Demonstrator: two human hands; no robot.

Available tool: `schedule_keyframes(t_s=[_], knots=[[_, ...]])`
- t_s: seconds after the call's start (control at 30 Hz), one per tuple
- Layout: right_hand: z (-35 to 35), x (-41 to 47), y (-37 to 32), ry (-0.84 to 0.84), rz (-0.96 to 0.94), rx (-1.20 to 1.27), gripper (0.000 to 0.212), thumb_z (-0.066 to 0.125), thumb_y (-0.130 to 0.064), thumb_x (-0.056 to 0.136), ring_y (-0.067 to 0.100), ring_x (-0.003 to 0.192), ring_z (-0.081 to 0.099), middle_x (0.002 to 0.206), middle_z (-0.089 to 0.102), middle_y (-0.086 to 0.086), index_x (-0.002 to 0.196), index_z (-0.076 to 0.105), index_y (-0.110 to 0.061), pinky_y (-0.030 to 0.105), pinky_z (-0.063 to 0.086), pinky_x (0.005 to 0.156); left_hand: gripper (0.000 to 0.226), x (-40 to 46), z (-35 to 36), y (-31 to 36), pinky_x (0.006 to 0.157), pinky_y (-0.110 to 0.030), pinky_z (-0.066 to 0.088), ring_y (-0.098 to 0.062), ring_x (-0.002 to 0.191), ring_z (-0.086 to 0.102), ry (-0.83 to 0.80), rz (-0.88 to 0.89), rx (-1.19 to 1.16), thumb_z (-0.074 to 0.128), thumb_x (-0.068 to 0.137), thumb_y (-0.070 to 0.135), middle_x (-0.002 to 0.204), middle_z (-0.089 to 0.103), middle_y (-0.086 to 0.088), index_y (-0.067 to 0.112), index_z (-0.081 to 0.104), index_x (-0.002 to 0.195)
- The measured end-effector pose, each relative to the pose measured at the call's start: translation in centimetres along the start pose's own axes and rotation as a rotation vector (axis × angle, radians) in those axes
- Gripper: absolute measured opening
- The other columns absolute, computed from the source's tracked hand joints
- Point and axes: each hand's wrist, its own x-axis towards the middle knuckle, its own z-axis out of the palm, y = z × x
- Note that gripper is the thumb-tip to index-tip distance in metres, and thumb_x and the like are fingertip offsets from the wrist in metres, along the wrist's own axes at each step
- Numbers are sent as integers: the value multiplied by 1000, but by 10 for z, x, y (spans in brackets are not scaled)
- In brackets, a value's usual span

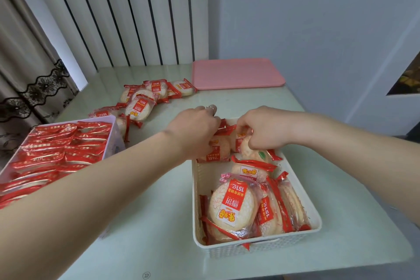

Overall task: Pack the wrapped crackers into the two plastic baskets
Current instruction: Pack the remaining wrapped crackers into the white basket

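Observation:
A cream plastic basket (302, 191) stands at the middle right, partly filled with wrapped crackers (234, 207) in clear and red wrappers. My left hand (195, 129) reaches into its far end and grips a wrapped cracker (214, 151) by the top. Beside it, my right hand (261, 129) pinches another wrapped cracker (254, 153) at the basket's far right corner. A white basket (112, 134) at the left is packed tight with upright crackers (59, 150). A loose pile of crackers (145, 100) lies on the table behind it.
A pink lid or tray (236, 73) lies flat at the table's far edge by the wall. The pale green table (154, 200) runs to a front edge near the camera. A curtain hangs at the left, white slatted panels behind.

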Motion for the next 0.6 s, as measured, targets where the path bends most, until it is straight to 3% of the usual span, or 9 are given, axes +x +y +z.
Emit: schedule_keyframes(t_s=[0.1,0.2,0.27,0.37,0.43,0.5,0.6], knots=[[-1,-1,3,43,-18,68,40,54,-6,81,17,91,58,102,62,-6,114,66,-24,27,49,68,43,3,0,4,70,-32,37,-26,102,56,14,-14,54,65,85,30,116,52,-7,15,50,122],[-4,-2,8,106,13,183,23,58,-8,81,10,76,60,84,65,-10,92,72,-22,26,50,64,55,4,2,4,70,-33,40,-26,101,52,45,22,10,69,81,31,116,48,-8,17,37,124],[-6,-3,12,116,49,323,13,63,-10,81,15,67,66,75,72,-3,82,75,-16,29,55,63,52,4,3,5,72,-37,47,-26,100,53,72,57,-12,68,82,33,115,48,-7,16,39,123],[-7,-4,19,95,77,518,13,67,-12,84,22,62,68,76,76,12,85,75,-3,35,59,68,43,4,2,5,68,-38,50,-25,101,56,80,53,-67,66,85,30,113,52,-4,15,44,119],[-9,-6,24,41,76,671,22,65,-16,89,18,68,70,79,78,11,88,74,4,30,58,73,39,3,2,5,62,-36,44,-25,99,57,81,59,-64,64,86,25,111,54,-4,16,45,119],[-13,-11,28,-110,33,862,24,62,-15,95,17,91,75,91,79,11,92,75,4,23,59,82,38,3,2,6,62,-36,42,-26,97,58,61,52,-59,62,87,21,109,54,-4,16,46,121],[-20,-16,36,-297,-66,1025,25,64,-11,94,20,114,69,114,75,13,111,72,6,27,52,100,38,4,-1,8,61,-37,43,-27,93,60,41,36,-51,60,87,18,108,56,-5,16,48,123]])
